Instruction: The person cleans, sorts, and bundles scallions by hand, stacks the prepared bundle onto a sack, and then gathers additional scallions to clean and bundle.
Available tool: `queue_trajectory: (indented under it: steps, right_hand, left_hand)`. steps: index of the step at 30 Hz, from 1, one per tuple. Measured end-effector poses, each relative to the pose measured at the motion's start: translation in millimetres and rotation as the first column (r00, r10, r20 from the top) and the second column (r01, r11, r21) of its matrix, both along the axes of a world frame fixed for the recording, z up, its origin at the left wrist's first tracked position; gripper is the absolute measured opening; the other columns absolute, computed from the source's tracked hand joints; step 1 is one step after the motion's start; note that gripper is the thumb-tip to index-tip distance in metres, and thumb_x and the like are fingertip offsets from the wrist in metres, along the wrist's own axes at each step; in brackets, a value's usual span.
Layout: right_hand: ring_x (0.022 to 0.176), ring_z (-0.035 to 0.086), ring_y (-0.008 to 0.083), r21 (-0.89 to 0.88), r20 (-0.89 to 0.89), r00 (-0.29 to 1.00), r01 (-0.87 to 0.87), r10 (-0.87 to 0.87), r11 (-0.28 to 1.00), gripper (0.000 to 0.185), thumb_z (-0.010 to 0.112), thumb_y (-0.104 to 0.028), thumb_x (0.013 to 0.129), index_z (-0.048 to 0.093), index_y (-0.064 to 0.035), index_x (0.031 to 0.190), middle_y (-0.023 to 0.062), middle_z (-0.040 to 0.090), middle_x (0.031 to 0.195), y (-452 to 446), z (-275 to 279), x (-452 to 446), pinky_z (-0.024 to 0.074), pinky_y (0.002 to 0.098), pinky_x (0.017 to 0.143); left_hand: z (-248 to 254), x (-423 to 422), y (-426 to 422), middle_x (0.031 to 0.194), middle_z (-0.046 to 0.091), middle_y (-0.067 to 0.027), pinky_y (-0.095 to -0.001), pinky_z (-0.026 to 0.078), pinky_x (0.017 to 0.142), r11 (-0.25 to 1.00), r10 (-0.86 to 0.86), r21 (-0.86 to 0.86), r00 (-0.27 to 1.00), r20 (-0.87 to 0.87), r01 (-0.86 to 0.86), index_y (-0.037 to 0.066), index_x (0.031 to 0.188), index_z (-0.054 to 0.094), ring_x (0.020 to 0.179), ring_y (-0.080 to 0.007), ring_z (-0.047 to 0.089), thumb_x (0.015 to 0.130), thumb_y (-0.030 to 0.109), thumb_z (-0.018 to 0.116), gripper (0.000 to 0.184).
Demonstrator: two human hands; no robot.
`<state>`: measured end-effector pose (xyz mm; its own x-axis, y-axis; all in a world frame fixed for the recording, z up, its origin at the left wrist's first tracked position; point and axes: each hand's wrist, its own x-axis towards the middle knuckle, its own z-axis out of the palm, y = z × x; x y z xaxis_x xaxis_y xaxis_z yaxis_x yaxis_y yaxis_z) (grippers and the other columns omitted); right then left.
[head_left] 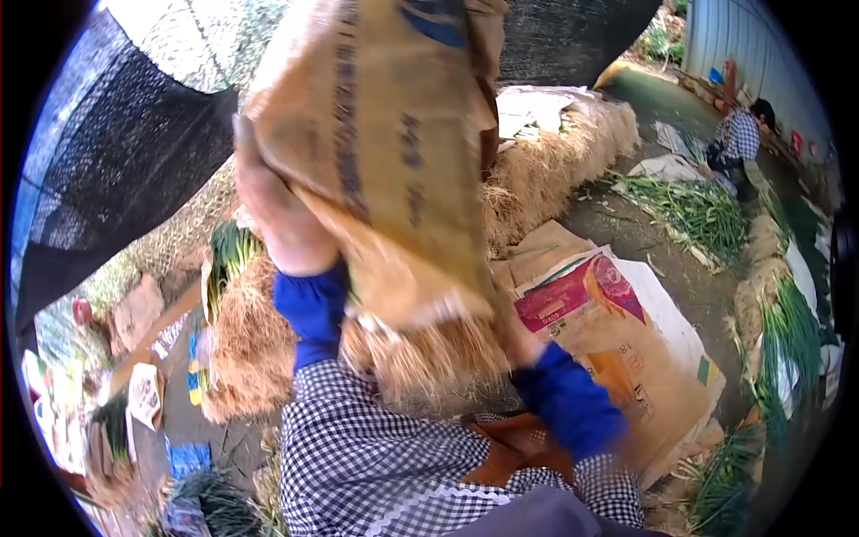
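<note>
Tan sack, roots poking out at 6 o'clock; left hand at 9, right hand at 5, can't tell either grip.

Tan printed sack held up; fibrous roots just below.

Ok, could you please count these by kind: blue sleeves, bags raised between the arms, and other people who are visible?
Blue sleeves: 2 (left sleeve, right sleeve)
Raised bag: 1
Other person: 1
Total: 4
</note>
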<state>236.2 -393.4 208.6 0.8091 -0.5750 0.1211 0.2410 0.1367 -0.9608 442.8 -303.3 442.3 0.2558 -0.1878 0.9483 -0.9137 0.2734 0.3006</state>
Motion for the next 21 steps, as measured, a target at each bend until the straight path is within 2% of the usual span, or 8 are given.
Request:
queue_trajectory:
  steps: [1, 3, 4, 6, 14, 15, 16, 21]
  right_hand:
    - [0.128, 0.032, 0.021, -0.055, 0.005, 0.998, 0.065, -0.065, 0.996, 0.045, 0.035, -0.019, 0.093, 0.031, -0.0113, 0.138, 0.0078, 0.026, 0.143, -13, 2, 15, 0.0374, 0.03, 0.099]
    - [0.128, 0.031, 0.0221, 0.177, 0.453, 0.888, -0.175, 0.078, 0.968, 0.043, 0.035, -0.019, 0.096, 0.031, -0.007, 0.137, 0.0093, 0.032, 0.139, -19, 20, 29, 0.03, 0.0313, 0.104]
    - [0.129, 0.031, 0.0221, 0.109, 0.405, 0.914, -0.077, 0.027, 0.991, 0.045, 0.037, -0.022, 0.096, 0.031, -0.0051, 0.137, 0.0106, 0.032, 0.139, -27, 24, 29, 0.0282, 0.0311, 0.105]
    - [0.13, 0.03, 0.0222, -0.17, 0.042, 0.964, 0.266, -0.263, 0.949, 0.049, 0.042, -0.027, 0.095, 0.031, -0.0012, 0.136, 0.013, 0.033, 0.14, -39, 21, 13, 0.0246, 0.0308, 0.107]
    - [0.127, 0.035, 0.0221, -0.207, -0.111, 0.757, 0.616, -0.644, 0.76, 0.078, 0.037, -0.066, 0.082, 0.038, -0.007, 0.134, 0.0106, 0.036, 0.139, -46, -64, -200, 0.031, 0.0373, 0.101]
    - [0.095, 0.056, 0.0133, -0.616, -0.159, 0.169, 0.753, -0.973, 0.232, 0.036, 0.064, -0.019, 0.083, 0.055, -0.0024, 0.114, 0.0057, 0.058, 0.106, -70, -82, -215, 0.0483, 0.0302, 0.08]
    - [0.097, 0.055, 0.014, -0.7, -0.219, 0.025, 0.693, -0.975, 0.175, 0.036, 0.061, -0.021, 0.085, 0.054, -0.0027, 0.115, 0.0062, 0.057, 0.108, -72, -85, -240, 0.0467, 0.0302, 0.082]
    - [0.11, 0.05, 0.0175, -0.779, -0.49, 0.175, 0.352, -0.854, 0.519, 0.039, 0.045, -0.029, 0.092, 0.051, -0.0041, 0.121, 0.0084, 0.054, 0.118, -28, -54, -305, 0.0386, 0.0301, 0.094]
  left_hand:
    - [16, 49, -32, 0.116, 0.054, -0.0182, -0.0339, 0.041, 0.094, 0.877, -0.476, -0.173, 0.857, -0.195, 0.448, -0.009, 0.127, 0.037, 0.106, -0.0223, 0.053, 0.095, 0.034, 0.035, 0.053]
    - [35, 60, -65, 0.111, 0.055, -0.0165, -0.0316, 0.046, 0.088, 0.831, -0.551, -0.167, 0.826, -0.123, 0.53, -0.009, 0.124, 0.039, 0.102, -0.0223, 0.056, 0.096, 0.02, 0.031, 0.041]
    - [42, 73, -81, 0.11, 0.056, -0.0166, -0.031, 0.048, 0.086, 0.411, -0.907, -0.309, 0.353, -0.228, 0.858, -0.01, 0.12, 0.042, 0.102, -0.0228, 0.056, 0.093, 0.009, 0.028, 0.036]
    - [26, 201, -148, 0.105, 0.058, -0.0139, -0.0342, 0.05, 0.08, 0.676, -0.702, -0.13, 0.58, -0.414, 0.726, -0.005, 0.119, 0.044, 0.092, -0.0259, 0.059, 0.085, 0.0, 0.04, 0.034]
    - [-151, 294, -270, 0.133, 0.042, -0.0073, -0.0325, 0.03, 0.101, 0.715, -0.436, -0.234, 0.158, -0.886, 0.659, 0.003, 0.135, 0.035, 0.122, -0.0198, 0.036, 0.093, 0.039, 0.034, 0.055]
    - [-167, 297, -278, 0.132, 0.042, -0.0073, -0.0323, 0.031, 0.1, 0.724, -0.413, -0.217, 0.158, -0.897, 0.655, 0.003, 0.135, 0.035, 0.12, -0.0195, 0.037, 0.093, 0.038, 0.035, 0.055]
    - [-171, 298, -287, 0.131, 0.043, -0.0073, -0.0321, 0.031, 0.099, 0.725, -0.401, -0.201, 0.166, -0.901, 0.659, 0.002, 0.135, 0.035, 0.119, -0.0192, 0.038, 0.092, 0.037, 0.037, 0.055]
    - [-166, 296, -296, 0.126, 0.047, -0.0074, -0.0311, 0.034, 0.095, 0.731, -0.299, -0.031, 0.279, -0.913, 0.682, 0.001, 0.133, 0.037, 0.113, -0.0178, 0.042, 0.09, 0.034, 0.044, 0.055]
